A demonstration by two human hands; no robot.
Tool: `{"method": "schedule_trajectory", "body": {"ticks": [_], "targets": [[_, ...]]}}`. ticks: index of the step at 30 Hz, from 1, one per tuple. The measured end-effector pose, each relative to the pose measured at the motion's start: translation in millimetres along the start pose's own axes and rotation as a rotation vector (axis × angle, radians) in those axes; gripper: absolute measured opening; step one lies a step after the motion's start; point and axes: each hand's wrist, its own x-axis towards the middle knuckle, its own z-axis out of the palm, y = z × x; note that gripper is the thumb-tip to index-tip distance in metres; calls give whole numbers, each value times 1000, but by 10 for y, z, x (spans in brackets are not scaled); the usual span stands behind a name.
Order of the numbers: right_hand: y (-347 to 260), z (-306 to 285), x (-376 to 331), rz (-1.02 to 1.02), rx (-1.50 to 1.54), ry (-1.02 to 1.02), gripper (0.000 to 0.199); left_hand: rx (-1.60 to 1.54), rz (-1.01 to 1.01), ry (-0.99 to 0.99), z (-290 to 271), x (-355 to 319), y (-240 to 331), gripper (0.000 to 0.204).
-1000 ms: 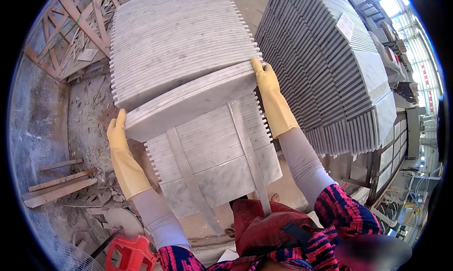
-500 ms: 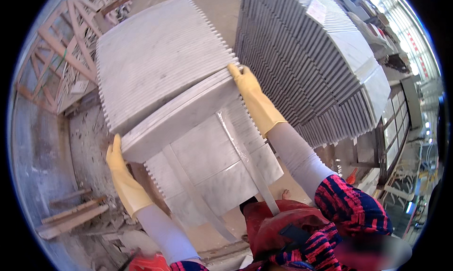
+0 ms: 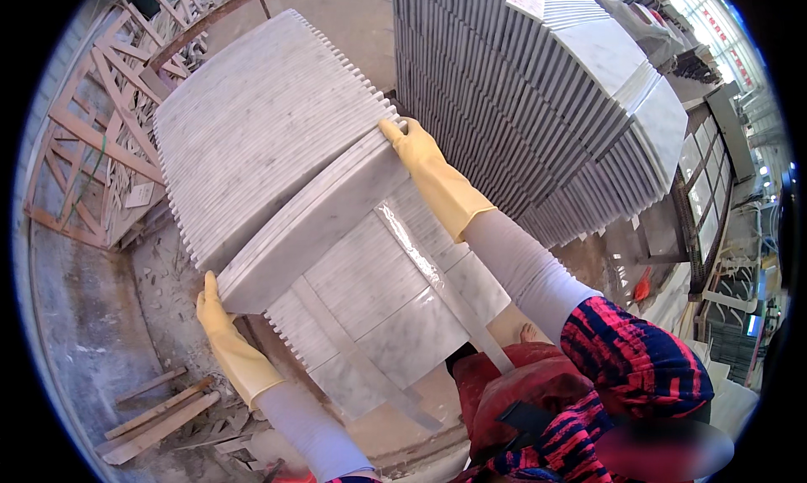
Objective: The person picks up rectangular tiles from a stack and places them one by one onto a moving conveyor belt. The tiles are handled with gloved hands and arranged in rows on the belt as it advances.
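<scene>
My two yellow-gloved hands grip a few grey-white marble tiles (image 3: pixel 313 246) that stand on edge, pressed together. My left hand (image 3: pixel 229 332) closes on their near-left end. At the far-right end, my right hand (image 3: pixel 420 159) has its thumb and fingers round the upper corner. Just beyond lies a long row of upright marble tiles (image 3: pixel 269 113), with a narrow dark gap between it and the held ones at the left. Under and in front of the held tiles is a lower layer of tiles (image 3: pixel 370 290), crossed by a glossy strap (image 3: pixel 412 248) and a duller strap (image 3: pixel 332 315).
A tall stack of marble tiles (image 3: pixel 513 105) rises close beside my right arm. Pinkish wooden frames (image 3: pixel 92 147) lean at the far left. Loose boards (image 3: pixel 164 420) and rubble lie on the floor at the lower left. A metal rack (image 3: pixel 702 189) stands at the right.
The view has shifted, so the tall stack appears further left and more wooden frames show. Both hands keep their grip, and the held tiles show little movement against the row.
</scene>
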Motion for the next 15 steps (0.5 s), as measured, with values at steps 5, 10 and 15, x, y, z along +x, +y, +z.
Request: {"method": "schedule_trajectory", "body": {"ticks": [5,10,15], "targets": [[76,47,46,-29,-10,34,78,-13,-7,4,5,-23,2,52],[41,35,30,-4,-8,44,78,-27,-9,-12,20,-31,24,53],[37,31,15,0,16,32,76,-1,-8,-23,14,-45,35,54]]}}
